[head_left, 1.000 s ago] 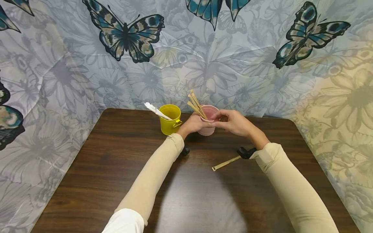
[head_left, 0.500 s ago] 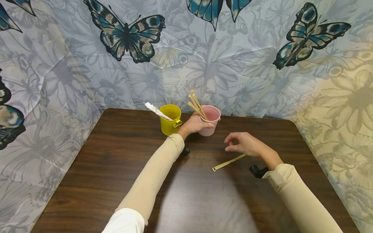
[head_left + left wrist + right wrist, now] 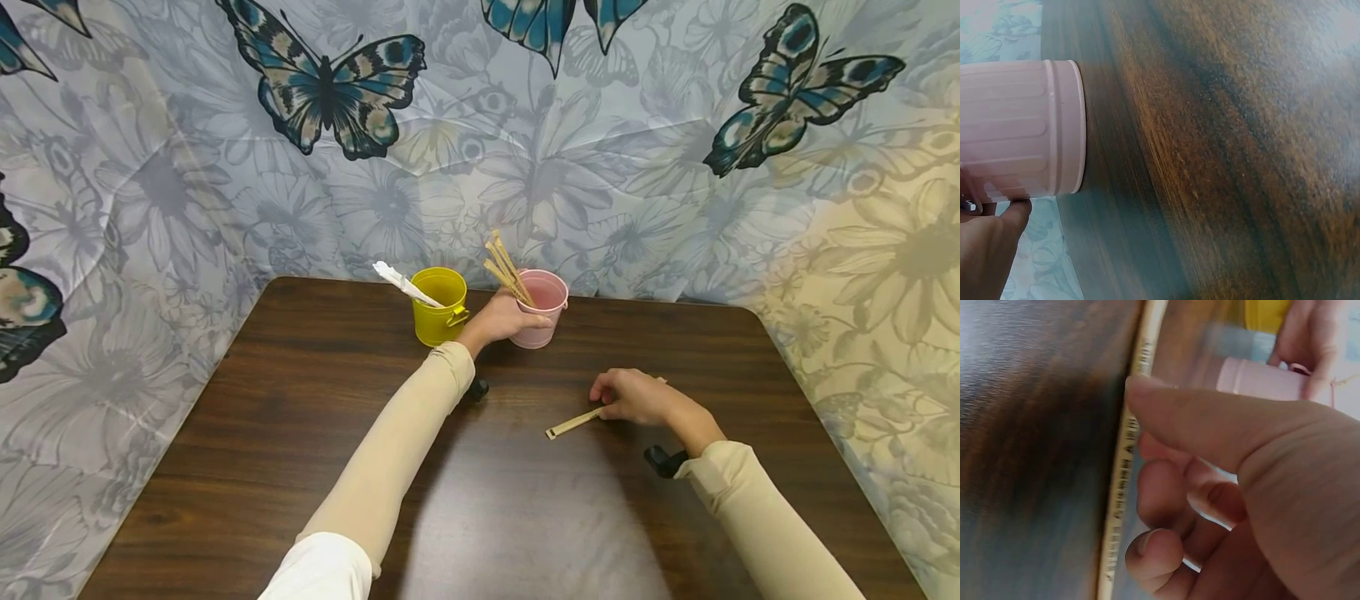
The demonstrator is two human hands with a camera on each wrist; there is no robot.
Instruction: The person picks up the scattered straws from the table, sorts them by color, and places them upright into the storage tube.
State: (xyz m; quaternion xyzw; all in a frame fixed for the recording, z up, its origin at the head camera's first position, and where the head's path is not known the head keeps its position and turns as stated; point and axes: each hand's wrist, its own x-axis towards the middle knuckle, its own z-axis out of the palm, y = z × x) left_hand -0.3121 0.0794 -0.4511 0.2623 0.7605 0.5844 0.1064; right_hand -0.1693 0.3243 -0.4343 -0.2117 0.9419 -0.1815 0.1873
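My left hand (image 3: pixel 501 321) grips the side of a small pink bucket (image 3: pixel 551 304) at the back of the table, thumb at its rim. Several thin tan sticks (image 3: pixel 504 265) lean out of it. In the left wrist view, the ribbed pink wall fills the left side with fingertips (image 3: pixel 1017 212) beneath. My right hand (image 3: pixel 636 397) is low over the table, pinching a long tan stick (image 3: pixel 573 423), like chopsticks in a printed paper sleeve. In the right wrist view, my thumb lies across the stick's lettered face, other fingers curled beside it.
A yellow bucket (image 3: pixel 435 327) with a side handle stands just left of the pink one; a white wrapped item (image 3: pixel 405 283) leans out of it. The dark wood table (image 3: pixel 247 433) meets a butterfly-patterned cloth (image 3: pixel 600 167) behind. Black wrist mounts (image 3: pixel 663 461) hang under the sleeves.
My right hand has left the pink bucket's rim, come down toward me and to the right, and taken hold of the tan stick on the table. My left hand stays on the bucket.
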